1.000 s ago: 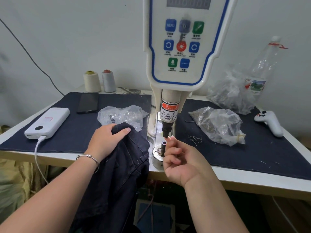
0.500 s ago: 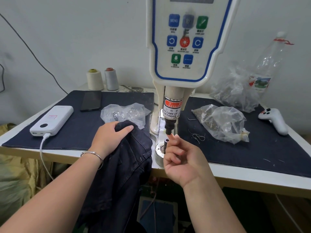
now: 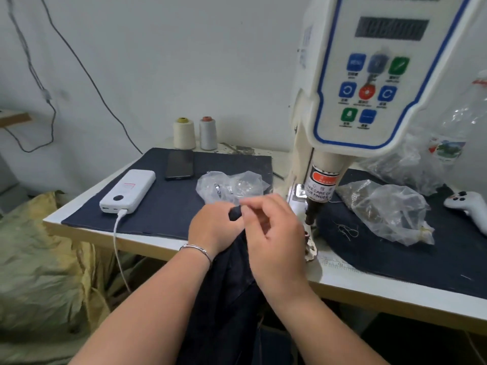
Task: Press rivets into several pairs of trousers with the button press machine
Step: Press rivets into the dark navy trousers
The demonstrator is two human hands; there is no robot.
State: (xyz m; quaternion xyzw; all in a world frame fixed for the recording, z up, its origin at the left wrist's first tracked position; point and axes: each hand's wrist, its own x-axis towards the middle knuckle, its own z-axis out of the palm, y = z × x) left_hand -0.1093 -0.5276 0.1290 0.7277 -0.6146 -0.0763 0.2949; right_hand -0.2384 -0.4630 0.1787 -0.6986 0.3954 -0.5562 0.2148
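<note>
The dark denim trousers hang over the table's front edge, just left of the button press machine. My left hand grips the top fold of the trousers. My right hand lies over the same fold with its fingers curled toward the left hand; what its fingertips hold is hidden. The machine's black punch stands right of my right hand, above the lower die, which the hand partly covers. A clear bag of small metal parts lies just behind my hands.
A white power bank with a cable and a dark phone lie on the blue cloth mat at left. Two thread cones stand at the back. Plastic bags and a white controller sit at right.
My right hand left the lower die and moved left onto the trousers beside my left hand. The view swung left, so the machine now sits at the right.
</note>
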